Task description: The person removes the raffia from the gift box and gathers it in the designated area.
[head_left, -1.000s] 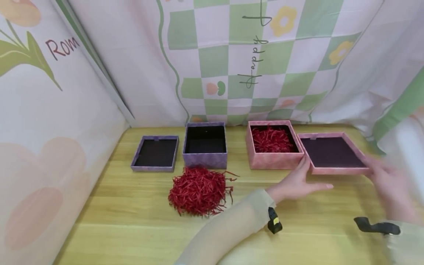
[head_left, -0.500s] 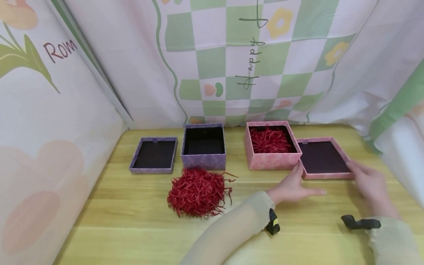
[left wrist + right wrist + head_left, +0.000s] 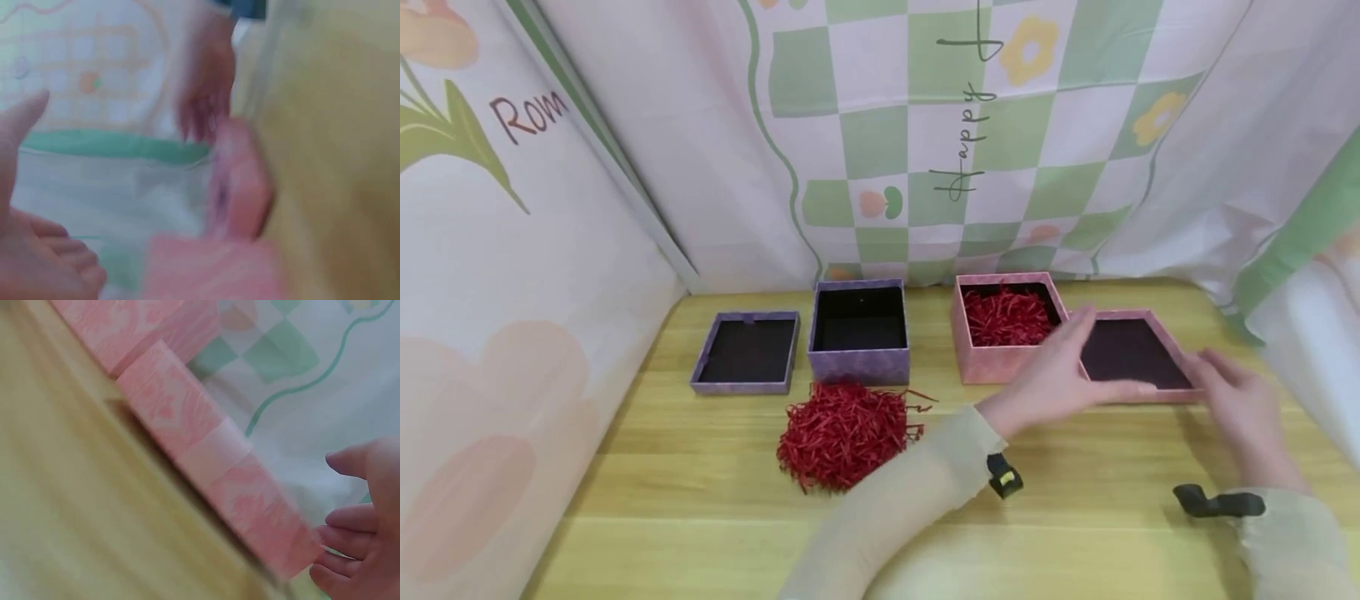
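Observation:
A pink box [image 3: 988, 365] filled with red shredded paper [image 3: 1009, 317] stands at the back. Against its right side lies its pink lid [image 3: 1131, 354], hollow side up, with a pale ribbon across its outer edge in the right wrist view. My right hand [image 3: 1240, 408] is at the lid's right side; in the right wrist view its loosely bent fingers [image 3: 350, 540] touch the lid's end, thumb apart. My left hand [image 3: 1048, 375], fingers straight and thumb spread, hovers before the pink box's right front corner and hides it. The left wrist view is blurred.
Left of the pink box stands an empty purple box [image 3: 859, 367], its purple lid [image 3: 748, 354] lying hollow side up beside it. A heap of red shredded paper [image 3: 846, 437] lies on the wooden table [image 3: 700, 492] in front. Printed curtains [image 3: 880, 133] hang behind.
The pink lid has come left and down against the pink box, my right hand moving with it. My left hand has lifted from beside the box's front corner.

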Demonstrator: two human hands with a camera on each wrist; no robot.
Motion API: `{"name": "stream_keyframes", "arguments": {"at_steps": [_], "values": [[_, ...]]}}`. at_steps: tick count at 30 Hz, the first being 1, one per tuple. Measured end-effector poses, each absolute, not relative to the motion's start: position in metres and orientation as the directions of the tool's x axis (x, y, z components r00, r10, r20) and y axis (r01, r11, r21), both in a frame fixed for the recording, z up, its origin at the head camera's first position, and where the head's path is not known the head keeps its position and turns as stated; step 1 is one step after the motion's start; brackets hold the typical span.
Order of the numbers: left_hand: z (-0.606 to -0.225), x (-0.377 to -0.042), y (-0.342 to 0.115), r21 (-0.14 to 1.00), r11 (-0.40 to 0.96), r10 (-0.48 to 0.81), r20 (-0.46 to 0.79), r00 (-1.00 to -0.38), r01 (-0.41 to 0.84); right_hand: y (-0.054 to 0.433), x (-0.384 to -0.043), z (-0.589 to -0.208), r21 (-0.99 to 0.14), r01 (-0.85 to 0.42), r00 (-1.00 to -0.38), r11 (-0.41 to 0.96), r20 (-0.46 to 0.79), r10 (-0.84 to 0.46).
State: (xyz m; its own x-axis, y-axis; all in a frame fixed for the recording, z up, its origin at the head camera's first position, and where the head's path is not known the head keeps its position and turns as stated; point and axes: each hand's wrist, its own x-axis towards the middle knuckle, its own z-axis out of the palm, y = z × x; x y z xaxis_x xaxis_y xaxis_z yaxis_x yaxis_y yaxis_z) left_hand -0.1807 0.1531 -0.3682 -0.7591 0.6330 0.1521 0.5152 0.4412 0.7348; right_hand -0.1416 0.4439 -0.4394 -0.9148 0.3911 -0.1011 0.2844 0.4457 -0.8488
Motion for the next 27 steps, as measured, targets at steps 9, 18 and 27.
{"name": "stream_keyframes", "arguments": {"at_steps": [9, 18, 27], "values": [[-0.349, -0.228, 0.101, 0.162, 0.834, 0.516, 0.104, -0.85, 0.527, 0.41, -0.14, -0.391, -0.811, 0.186, -0.944, 0.555, 0.01, 0.33], [-0.378, -0.252, 0.063, 0.019, 0.923, 0.385, -0.098, -0.918, 0.386, 0.36, -0.155, -0.367, -0.772, 0.051, -0.964, 0.633, 0.126, 0.232], [-0.388, -0.25, 0.06, -0.079, 0.922, 0.366, -0.146, -0.919, 0.38, 0.316, -0.175, -0.367, -0.694, -0.093, -0.97, 0.714, 0.225, 0.093]]}}
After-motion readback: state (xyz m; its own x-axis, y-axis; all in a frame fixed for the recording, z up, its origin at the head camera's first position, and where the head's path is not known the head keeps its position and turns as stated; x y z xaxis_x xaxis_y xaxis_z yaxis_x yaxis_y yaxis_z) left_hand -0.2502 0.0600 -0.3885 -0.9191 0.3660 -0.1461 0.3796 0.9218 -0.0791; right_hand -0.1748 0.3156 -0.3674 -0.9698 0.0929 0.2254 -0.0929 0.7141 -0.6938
